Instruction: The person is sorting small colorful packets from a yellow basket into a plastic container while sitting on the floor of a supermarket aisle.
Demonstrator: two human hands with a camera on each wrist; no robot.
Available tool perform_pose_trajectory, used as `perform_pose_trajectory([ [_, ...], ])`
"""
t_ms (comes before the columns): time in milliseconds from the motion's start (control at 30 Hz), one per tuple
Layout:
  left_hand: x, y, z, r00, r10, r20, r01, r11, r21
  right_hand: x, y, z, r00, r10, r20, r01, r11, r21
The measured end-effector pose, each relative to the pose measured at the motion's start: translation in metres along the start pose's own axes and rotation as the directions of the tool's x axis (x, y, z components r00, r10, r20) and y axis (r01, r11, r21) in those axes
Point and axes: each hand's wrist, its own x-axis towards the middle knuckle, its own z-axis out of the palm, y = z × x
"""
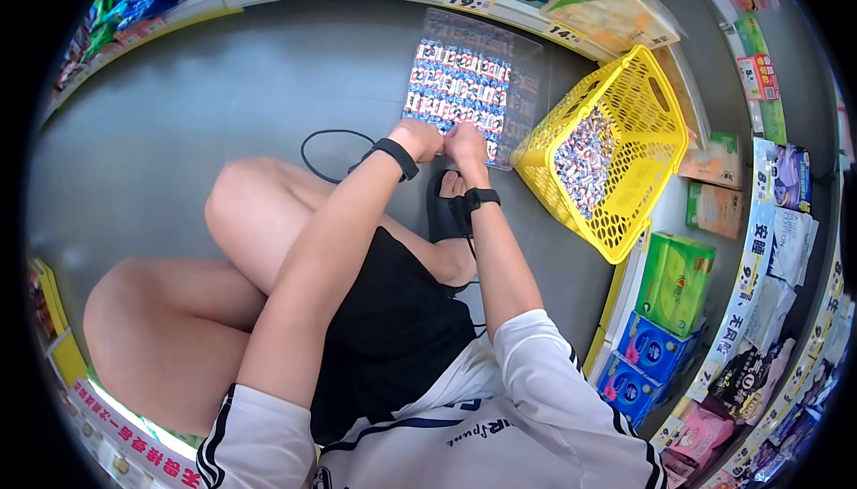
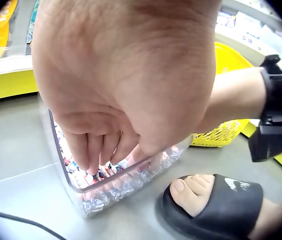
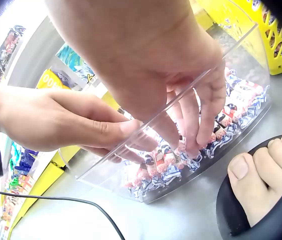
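A clear plastic box (image 1: 522,96) on the floor holds wrapped candies (image 1: 460,74) with blue, white and red wrappers, lined up in rows. Both hands reach over its near side. My left hand (image 1: 418,139) has its fingers (image 2: 95,150) extended down inside the box, tips at the candies. Beside it, my right hand (image 1: 466,143) also reaches in, its slightly bent fingers (image 3: 208,115) resting on the candies along the near wall. In the right wrist view, the left thumb (image 3: 128,127) lies by the box rim.
A yellow perforated basket (image 1: 661,163) with many loose wrapped candies leans right of the box. A sandalled foot (image 1: 449,203) is just in front of the box. A black cable (image 1: 308,145) loops on the floor. Shelves with tissue packs (image 1: 674,284) curve around.
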Motion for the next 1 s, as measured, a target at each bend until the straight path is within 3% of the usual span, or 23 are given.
perform_pose_trajectory([
  [400,0.003,0.000,-0.001,1.000,-0.029,-0.004,0.029,0.998,-0.057,-0.003,0.007,0.005,0.997,-0.070,-0.034,0.071,0.997,0.042],
  [500,0.002,0.003,0.002,0.997,-0.081,-0.014,0.080,0.996,-0.049,-0.002,0.005,0.006,0.993,-0.045,-0.107,0.054,0.995,0.080],
  [633,-0.005,0.009,-0.005,0.992,-0.088,0.087,0.087,0.996,0.018,-0.004,0.007,0.001,0.998,-0.038,-0.047,0.043,0.992,0.121],
  [867,-0.007,0.014,0.000,0.990,-0.133,0.051,0.129,0.989,0.074,-0.007,0.003,0.000,0.999,-0.027,-0.047,0.032,0.992,0.118],
  [933,-0.006,0.014,-0.007,0.974,-0.145,0.175,0.145,0.989,0.018,-0.006,0.004,0.001,0.999,-0.025,-0.047,0.030,0.994,0.106],
  [1000,-0.006,0.014,-0.007,0.979,-0.144,0.145,0.141,0.989,0.033,-0.006,0.004,0.001,0.998,-0.014,-0.053,0.020,0.994,0.106],
])
